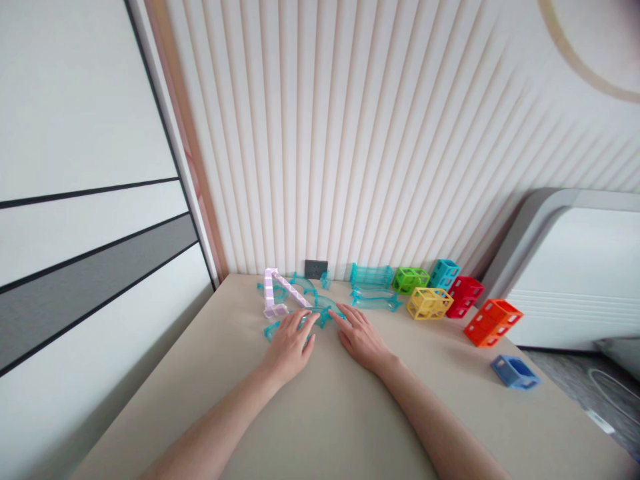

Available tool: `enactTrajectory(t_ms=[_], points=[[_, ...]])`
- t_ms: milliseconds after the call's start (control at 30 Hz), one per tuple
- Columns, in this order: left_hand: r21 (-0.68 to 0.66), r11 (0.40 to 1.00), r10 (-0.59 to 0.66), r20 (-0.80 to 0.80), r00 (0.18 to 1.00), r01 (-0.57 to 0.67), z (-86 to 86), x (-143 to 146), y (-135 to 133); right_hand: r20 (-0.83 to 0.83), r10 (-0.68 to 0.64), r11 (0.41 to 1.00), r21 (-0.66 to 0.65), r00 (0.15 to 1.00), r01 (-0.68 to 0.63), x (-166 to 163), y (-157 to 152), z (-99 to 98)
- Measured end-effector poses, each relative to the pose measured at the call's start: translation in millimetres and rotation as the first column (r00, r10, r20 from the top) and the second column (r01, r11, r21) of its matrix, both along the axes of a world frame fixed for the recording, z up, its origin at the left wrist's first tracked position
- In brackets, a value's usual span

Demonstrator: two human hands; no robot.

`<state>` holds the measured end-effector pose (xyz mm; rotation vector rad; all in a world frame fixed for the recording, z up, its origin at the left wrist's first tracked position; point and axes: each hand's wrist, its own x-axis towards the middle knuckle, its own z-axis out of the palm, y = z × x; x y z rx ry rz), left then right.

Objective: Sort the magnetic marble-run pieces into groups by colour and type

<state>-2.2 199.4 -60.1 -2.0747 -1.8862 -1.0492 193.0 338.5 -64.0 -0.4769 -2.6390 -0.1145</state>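
Observation:
My left hand [291, 341] lies over translucent teal track pieces, its fingers stretched out and its thumb apart. My right hand [364, 339] rests beside it with fingers extended, the index fingertip at the end of a curved teal track piece [327, 305]. A small teal connector end [324, 317] shows between the two hands. Under and left of my left hand another teal piece [271, 330] is partly covered. Just behind, a lilac angled track piece [269, 292] lies among more teal curves. Whether my fingertips press on the pieces or only hover is hard to tell.
Straight teal tracks [374, 300] and a teal tube-like piece [371, 275] lie by the wall. To the right stand open-frame blocks: green [410, 280], yellow [429, 304], teal [444, 274], red [464, 297], orange [493, 323] and blue [515, 372]. A black socket [316, 269] sits behind.

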Motion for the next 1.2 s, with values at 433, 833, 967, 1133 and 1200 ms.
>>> enactTrajectory(t_ms=[433,833,967,1133,1200], points=[[-0.076,0.984,0.160,-0.046,0.986,-0.163,-24.4,-12.9,5.5,0.028,-0.025,0.999,-0.031,0.999,0.026,3.8,2.3,-3.3],[-0.106,0.977,0.174,-0.113,0.978,-0.186,-16.8,-8.8,2.0,0.041,-0.059,0.996,-0.065,0.997,0.062,3.3,0.7,-0.5],[-0.110,0.975,0.178,-0.114,0.977,-0.191,-15.2,-7.3,1.3,0.042,-0.064,0.994,-0.085,0.997,0.068,3.3,0.0,0.6],[-0.103,0.975,0.185,-0.100,0.978,-0.195,-14.3,-6.2,1.0,0.032,-0.088,0.991,-0.101,0.996,0.091,3.8,0.4,-0.7],[-0.109,0.974,0.186,-0.103,0.977,-0.197,-13.1,-5.8,0.8,0.042,-0.101,0.989,-0.103,0.994,0.105,3.7,0.7,-1.6]])
